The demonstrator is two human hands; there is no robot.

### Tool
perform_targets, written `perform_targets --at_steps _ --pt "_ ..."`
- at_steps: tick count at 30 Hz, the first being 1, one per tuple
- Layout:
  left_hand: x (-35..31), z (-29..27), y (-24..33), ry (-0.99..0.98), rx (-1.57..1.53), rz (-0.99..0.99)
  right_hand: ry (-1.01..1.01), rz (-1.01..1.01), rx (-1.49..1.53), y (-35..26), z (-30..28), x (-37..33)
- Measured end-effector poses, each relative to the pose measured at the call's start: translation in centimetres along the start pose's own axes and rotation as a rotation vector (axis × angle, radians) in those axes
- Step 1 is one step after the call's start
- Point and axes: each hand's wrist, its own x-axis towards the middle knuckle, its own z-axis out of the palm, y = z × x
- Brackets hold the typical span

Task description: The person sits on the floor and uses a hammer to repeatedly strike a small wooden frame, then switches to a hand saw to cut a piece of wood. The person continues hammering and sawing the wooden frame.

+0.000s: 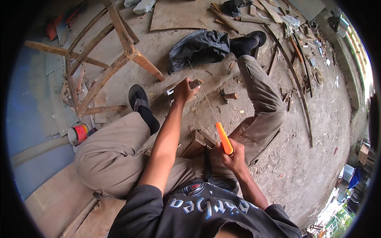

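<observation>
My right hand is wrapped round the orange handle of a handsaw. Seen nearly edge-on, the thin saw blade stretches away from me past the right end of a short piece of wood. Pressed down on that wood is my left hand, its fingers closed over it. Further wood lies under the left hand, partly hidden by it. Right of the blade, a hammer rests on the floor between my legs.
A wooden chair frame stands at the far left, near a paint can. Ahead lies a black plastic bag beside my right foot. A long dark strip and wood scraps lie right. More wood pieces sit near my lap.
</observation>
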Motion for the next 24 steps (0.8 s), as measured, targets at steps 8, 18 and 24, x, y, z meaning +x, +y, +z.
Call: perform_targets --at_steps 8,18,24 --pt "1.3 -1.2 1.1 -0.248 -0.069 0.034 0.002 0.030 -0.133 -2.3 0.9 0.2" --pt "1.5 0.6 -1.1 -0.076 -0.080 0.069 -0.106 0.105 -0.199 -2.6 0.6 1.0" --pt "1.6 -1.6 -1.1 -0.260 -0.277 0.021 -0.069 0.107 -0.159 -4.2 1.4 0.9"
